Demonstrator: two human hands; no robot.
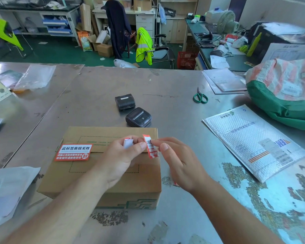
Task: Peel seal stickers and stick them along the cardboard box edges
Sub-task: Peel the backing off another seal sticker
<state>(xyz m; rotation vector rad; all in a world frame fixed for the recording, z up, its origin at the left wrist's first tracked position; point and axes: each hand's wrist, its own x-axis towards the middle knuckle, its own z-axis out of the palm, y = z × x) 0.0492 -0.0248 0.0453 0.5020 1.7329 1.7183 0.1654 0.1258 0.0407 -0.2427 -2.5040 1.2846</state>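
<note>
Sticker one [72, 152] sits on our box [95, 133]; left hand [120, 155] pinches backing [128, 143], right hand [180, 161] pinches sticker two [152, 150], unplaced.

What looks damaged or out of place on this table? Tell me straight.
The metal table is damaged: dark, flaky patches cover its near right part and a strip in front of the cardboard box. Nothing else stands out.
</note>
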